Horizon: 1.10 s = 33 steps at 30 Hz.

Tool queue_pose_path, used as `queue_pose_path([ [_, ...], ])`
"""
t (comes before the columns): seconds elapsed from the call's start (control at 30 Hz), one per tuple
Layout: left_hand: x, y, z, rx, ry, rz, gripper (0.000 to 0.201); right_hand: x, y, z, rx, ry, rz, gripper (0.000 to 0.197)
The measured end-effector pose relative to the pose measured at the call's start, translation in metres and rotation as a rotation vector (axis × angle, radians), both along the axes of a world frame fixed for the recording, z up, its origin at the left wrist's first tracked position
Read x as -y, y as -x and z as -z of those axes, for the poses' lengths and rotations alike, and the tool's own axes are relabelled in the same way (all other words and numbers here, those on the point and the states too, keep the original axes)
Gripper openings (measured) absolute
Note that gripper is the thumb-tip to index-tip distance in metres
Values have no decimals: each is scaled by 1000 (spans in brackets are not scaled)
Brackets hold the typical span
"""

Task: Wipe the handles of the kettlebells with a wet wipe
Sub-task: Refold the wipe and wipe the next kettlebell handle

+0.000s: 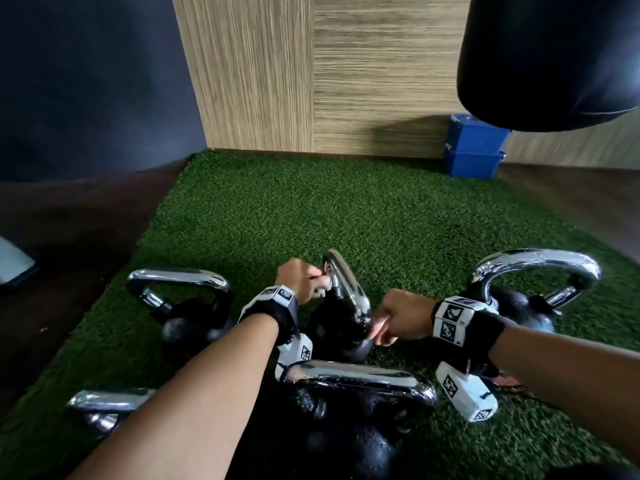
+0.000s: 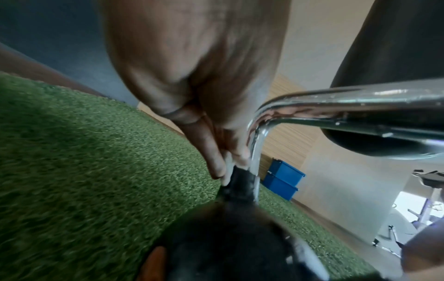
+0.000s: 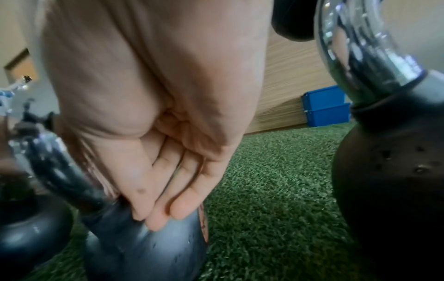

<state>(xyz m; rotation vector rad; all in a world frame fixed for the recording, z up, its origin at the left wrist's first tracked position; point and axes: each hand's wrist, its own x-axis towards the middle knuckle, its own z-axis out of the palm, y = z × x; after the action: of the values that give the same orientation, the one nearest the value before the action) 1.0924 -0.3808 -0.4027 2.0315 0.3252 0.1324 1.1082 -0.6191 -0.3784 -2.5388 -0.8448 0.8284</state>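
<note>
Several black kettlebells with chrome handles stand on green turf (image 1: 311,209). The middle kettlebell (image 1: 332,337) has its handle (image 1: 348,289) turned edge-on to me. My left hand (image 1: 311,280) pinches a white wet wipe (image 1: 322,287) against the far leg of that handle. The left wrist view shows the left hand (image 2: 230,171) pinching low on the leg, under the chrome bar (image 2: 336,106). My right hand (image 1: 384,332) is at the near leg's base. In the right wrist view its straight fingers (image 3: 158,218) press on the dark ball (image 3: 149,247).
Other kettlebells stand close by: one left (image 1: 180,282), one right (image 1: 536,261), one just in front of me (image 1: 360,379), one at the lower left (image 1: 107,400). Two stacked blue boxes (image 1: 474,147) sit by the wooden wall. A black punching bag (image 1: 550,57) hangs at upper right.
</note>
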Motion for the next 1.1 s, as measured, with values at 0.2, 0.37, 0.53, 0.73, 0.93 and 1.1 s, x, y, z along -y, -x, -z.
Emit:
queue_pose_path([
  [0.2,18,-9,-13,-124,181,66,25,-12,-5,8,-131,-205,81,17],
  [0.37,16,-6,2,-123,182,82,37,-22,-11,20,-185,-328,348,17],
  [0.53,18,-20,-21,-64,263,-80,11,-28,-6,33,-402,-389,442,35],
  [0.73,24,-14,-21,-10,345,-113,16,-25,-12,41,-431,-420,466,43],
  [0.93,16,-7,-27,130,502,3,31,-23,-13,43,-417,-415,456,45],
  [1.1,1,-4,-39,61,434,129,22,-20,-13,46,-404,-444,437,43],
])
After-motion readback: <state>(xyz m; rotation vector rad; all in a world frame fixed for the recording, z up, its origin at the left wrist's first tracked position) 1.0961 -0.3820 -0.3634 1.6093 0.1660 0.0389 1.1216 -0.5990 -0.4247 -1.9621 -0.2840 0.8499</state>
